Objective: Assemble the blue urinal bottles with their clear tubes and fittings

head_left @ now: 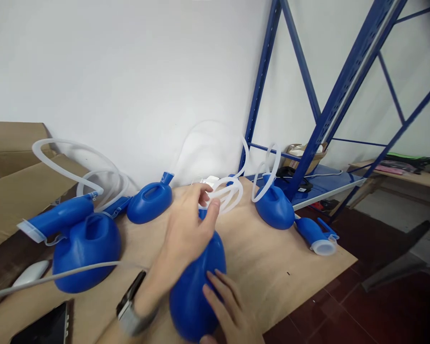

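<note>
Handling a blue urinal bottle (189, 301) near the table (258, 239)'s front edge

In the head view: curling the left hand (191, 227) around the bottle's neck, with no telling whether gripping or merely touching; laying the right hand (236, 310), spread and unclenched, against the body. Seeing coiled translucent tubing (241, 192) beyond, toward the back edge.

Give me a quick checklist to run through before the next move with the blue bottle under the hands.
1. Right hand on the blue bottle: ok, fingers spread over its body.
2. Left hand at the neck: ok, though how firmly it grips does not show.
3. Tubing joined to this neck: cannot tell, the left hand hides it.
4. Phone clear of this bottle: ok, it lies apart.
5. Cable clear of the left wrist: cannot tell, it blurs near the watch.
</note>
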`<act>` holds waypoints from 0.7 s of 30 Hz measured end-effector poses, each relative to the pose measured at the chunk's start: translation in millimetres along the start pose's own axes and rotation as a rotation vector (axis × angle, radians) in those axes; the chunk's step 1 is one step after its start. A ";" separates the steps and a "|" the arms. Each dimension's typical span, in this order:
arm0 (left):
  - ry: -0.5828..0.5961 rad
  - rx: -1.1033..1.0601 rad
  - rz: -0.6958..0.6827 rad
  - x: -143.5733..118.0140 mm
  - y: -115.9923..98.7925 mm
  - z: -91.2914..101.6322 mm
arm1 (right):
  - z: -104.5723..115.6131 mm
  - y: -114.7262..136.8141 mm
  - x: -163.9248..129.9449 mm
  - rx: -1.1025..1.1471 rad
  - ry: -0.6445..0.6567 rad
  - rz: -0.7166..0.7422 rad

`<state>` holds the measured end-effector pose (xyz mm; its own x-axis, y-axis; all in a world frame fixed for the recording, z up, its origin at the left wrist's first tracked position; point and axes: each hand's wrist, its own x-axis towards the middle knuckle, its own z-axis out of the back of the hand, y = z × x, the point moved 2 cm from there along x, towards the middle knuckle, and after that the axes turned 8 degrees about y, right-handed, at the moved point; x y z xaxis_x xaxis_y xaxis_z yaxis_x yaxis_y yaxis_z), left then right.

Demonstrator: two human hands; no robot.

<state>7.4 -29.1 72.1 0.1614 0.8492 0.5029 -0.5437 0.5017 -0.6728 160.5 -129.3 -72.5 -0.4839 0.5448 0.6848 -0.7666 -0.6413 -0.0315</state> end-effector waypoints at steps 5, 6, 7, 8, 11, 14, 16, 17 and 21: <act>0.561 0.431 0.297 21.1 56.6 -25.9 | -14.8 -38.3 -9.6 0.503 0.246 -0.487; 0.645 0.454 0.346 21.7 63.7 -25.0 | -17.6 -59.0 -5.8 0.647 0.217 -0.767; 0.708 0.451 0.378 22.2 68.7 -22.8 | -20.4 -81.6 1.2 0.786 0.135 -0.990; 0.756 0.434 0.395 22.8 72.0 -19.7 | -23.8 -105.1 11.6 0.892 0.066 -1.121; 0.835 0.428 0.440 25.4 80.0 -7.1 | -36.9 -174.9 50.1 0.953 -0.025 -1.256; 0.891 0.471 0.517 26.6 91.6 7.7 | -56.6 -218.2 76.5 1.077 0.080 -1.359; 0.917 0.466 0.551 26.0 98.8 17.5 | -70.1 -227.6 86.8 1.167 0.126 -1.345; 0.922 0.440 0.571 25.5 101.5 22.1 | -76.9 -228.4 90.8 1.204 0.132 -1.328; 0.942 0.304 0.647 23.9 107.6 36.1 | -105.3 -227.0 105.9 1.342 0.089 -1.339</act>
<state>-77.0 39.2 31.2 0.2580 0.7817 -0.5678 -0.9005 -0.0182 -0.4344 238.8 130.9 -69.5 0.0175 0.9654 -0.2602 0.1639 0.2540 0.9532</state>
